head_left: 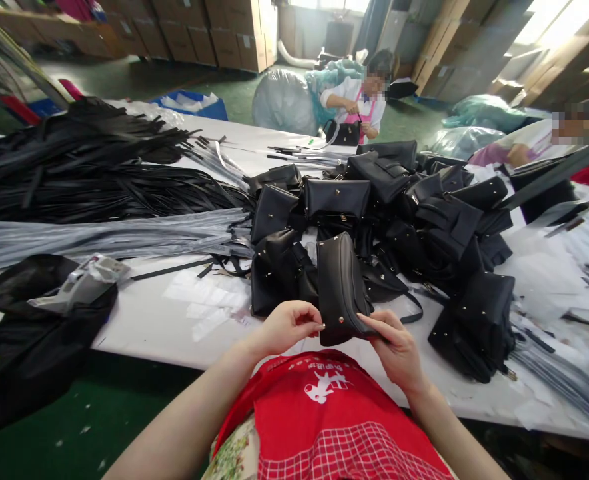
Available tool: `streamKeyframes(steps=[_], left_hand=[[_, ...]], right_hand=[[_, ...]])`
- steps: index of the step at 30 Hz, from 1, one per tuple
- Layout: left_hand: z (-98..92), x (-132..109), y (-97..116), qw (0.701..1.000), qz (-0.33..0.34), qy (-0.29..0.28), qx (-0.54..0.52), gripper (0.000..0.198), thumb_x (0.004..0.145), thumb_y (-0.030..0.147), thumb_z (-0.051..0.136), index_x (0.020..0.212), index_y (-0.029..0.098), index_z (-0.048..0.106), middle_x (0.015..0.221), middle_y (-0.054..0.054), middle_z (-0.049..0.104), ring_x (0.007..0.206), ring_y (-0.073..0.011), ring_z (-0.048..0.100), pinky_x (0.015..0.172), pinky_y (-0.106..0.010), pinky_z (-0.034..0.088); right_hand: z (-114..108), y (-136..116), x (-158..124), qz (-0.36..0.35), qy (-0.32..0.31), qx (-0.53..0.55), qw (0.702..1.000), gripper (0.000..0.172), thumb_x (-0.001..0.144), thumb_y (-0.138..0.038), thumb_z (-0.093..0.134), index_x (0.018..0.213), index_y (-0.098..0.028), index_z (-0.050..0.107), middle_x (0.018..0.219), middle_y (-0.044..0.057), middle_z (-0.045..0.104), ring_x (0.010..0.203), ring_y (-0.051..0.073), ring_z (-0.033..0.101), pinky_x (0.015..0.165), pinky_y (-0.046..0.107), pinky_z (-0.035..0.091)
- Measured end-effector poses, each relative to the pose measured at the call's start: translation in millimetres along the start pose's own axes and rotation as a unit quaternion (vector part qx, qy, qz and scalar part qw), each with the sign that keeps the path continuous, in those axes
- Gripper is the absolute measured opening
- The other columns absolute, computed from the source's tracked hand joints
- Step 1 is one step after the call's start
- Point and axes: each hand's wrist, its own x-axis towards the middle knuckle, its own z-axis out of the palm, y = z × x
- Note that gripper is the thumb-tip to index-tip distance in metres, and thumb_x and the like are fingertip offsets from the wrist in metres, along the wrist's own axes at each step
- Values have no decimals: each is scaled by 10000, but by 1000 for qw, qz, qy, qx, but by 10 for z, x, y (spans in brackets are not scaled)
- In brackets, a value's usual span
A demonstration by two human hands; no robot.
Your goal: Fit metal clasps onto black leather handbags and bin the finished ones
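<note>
I hold a small black leather bag [341,287] upright at the near edge of the white table [149,320]. My left hand [287,327] pinches its lower left corner, fingers curled closed. On the bag's lower right side, my right hand [397,350] grips with thumb and fingers closed. A silver stud shows on the bag's near end. Behind it lies a heap of similar black bags [414,207].
A pile of black straps [89,167] and a bundle of grey strips [99,237] cover the table's left. A black cloth with a tape dispenser [82,283] sits at the near left. Two other people [359,100] work at the far side. Cardboard boxes [214,33] line the back.
</note>
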Motion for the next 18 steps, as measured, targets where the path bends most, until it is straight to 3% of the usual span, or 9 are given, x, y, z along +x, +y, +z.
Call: streamKeyframes(steps=[3,6,8,11,14,18], left_hand=[[-15,-2,115,999,21,2,-33,136,780,262,652,751,133,617,701,-19,632,652,-114,590,638,-239,506],[-52,7,239,993,52,53,-89,204,778,316,676,760,140,573,869,-53,669,739,-137,633,692,-271,543],[-70,23,308,990,64,84,-97,221,779,327,679,749,147,554,863,-44,668,720,-132,639,671,-265,551],[-38,57,391,990,75,90,-72,171,777,301,677,796,156,588,739,-4,647,657,-117,627,637,-248,548],[80,127,445,992,84,79,-44,168,786,261,654,924,165,647,772,-19,675,681,-127,639,640,-249,547],[276,306,422,992,91,92,9,177,745,205,671,912,146,683,852,-55,690,723,-140,647,666,-253,545]], right_hand=[[-48,-36,55,42,62,29,997,296,853,-195,570,1091,-322,692,920,32,598,826,166,572,678,284,506],[-195,-68,192,105,180,103,973,165,807,-253,649,952,-255,729,898,36,638,811,169,587,686,288,520],[-365,-90,303,137,262,214,931,160,759,-261,699,915,-239,724,890,23,680,829,168,618,744,301,536],[-671,-133,416,172,350,378,840,220,690,-223,747,906,-242,710,852,-11,722,797,139,664,755,259,555],[-875,-169,415,199,368,465,780,240,667,-166,741,893,-235,702,820,-20,737,735,129,691,704,224,572],[-839,-145,298,222,311,546,746,168,670,-130,711,807,-227,695,791,-16,743,706,151,709,704,252,594]])
